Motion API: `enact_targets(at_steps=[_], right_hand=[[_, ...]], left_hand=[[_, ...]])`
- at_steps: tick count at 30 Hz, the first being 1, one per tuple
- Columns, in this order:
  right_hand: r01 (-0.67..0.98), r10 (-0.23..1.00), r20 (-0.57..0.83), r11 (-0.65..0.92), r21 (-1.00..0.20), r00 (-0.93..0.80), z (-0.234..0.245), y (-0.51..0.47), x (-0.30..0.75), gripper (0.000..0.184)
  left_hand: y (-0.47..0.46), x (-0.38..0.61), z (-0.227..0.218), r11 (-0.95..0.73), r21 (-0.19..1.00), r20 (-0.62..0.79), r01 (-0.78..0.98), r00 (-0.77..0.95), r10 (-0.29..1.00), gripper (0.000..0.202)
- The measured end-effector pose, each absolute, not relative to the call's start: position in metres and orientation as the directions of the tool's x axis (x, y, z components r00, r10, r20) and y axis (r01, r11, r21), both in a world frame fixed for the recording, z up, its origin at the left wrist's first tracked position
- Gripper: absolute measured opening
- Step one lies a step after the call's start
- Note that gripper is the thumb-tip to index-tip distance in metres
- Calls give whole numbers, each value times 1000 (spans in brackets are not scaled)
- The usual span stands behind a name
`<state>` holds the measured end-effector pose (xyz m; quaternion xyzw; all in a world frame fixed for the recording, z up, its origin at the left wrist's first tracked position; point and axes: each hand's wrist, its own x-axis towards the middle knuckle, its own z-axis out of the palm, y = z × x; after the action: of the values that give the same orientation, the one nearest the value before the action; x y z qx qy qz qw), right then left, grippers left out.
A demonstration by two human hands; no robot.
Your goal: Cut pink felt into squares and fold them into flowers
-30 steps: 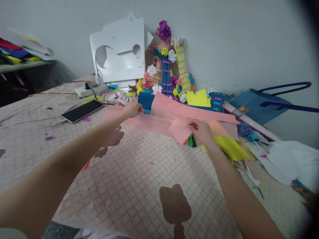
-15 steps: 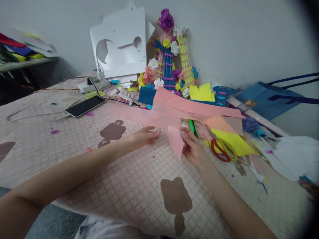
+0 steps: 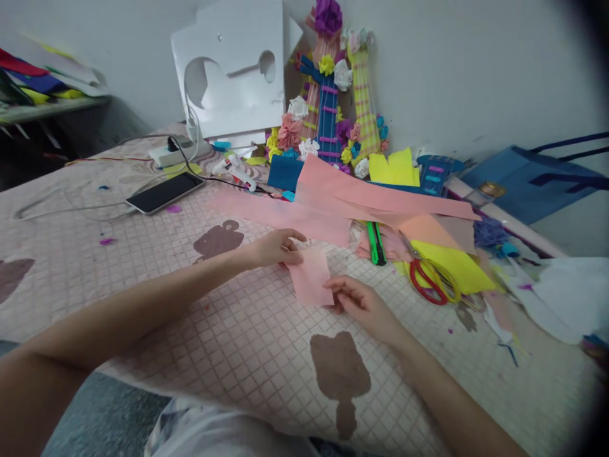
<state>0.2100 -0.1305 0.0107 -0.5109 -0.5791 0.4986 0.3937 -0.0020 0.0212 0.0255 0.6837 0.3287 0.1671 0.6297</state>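
Note:
A small pale pink piece of crepe paper (image 3: 311, 278) is stretched between my hands, just over the checked tablecloth. My left hand (image 3: 276, 248) pinches its upper left edge between thumb and fingers. At its lower right corner, my right hand (image 3: 359, 301) grips it with closed fingertips. Just beyond lie a long strip of pink paper (image 3: 276, 212) and a larger folded pink sheet (image 3: 371, 193). A green utility knife (image 3: 375, 244) and red-and-yellow scissors (image 3: 432, 282) rest to the right of the hands.
A phone (image 3: 165, 193) and a white hot glue gun (image 3: 238, 171) with cables lie at the back left, near a power strip (image 3: 176, 152). Paper-flower-decorated guitar shapes (image 3: 327, 120) lean against the wall beside a white foam board (image 3: 238, 82). Yellow paper (image 3: 451, 266) sits under the scissors.
The small pink paper has moved left and been turned flat. My left hand, earlier apart from it, now holds its edge. My right hand has come lower and nearer.

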Motion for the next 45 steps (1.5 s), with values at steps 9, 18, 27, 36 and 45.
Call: enact_targets(at_steps=[9,18,27,36,45], right_hand=[[510,987,103,153,-847,-124,3,-129,204,27],[782,892,277,448,-433,-358,8,-115,205,33],[676,888,275,460,-576,-369,6,-117,197,17],[593,936,140,315,-741,-322,16,-115,199,14],[699,969,84,227,-678,-234,21,-106,185,11]], left_hand=[[33,-13,12,-331,922,78,199,744,663,61],[-15,-43,26,-798,585,287,142,885,368,32],[-44,-35,8,-817,514,290,262,843,453,33],[-27,-43,6,-766,620,314,171,840,442,10],[-16,-23,17,-684,697,179,218,870,459,12]])
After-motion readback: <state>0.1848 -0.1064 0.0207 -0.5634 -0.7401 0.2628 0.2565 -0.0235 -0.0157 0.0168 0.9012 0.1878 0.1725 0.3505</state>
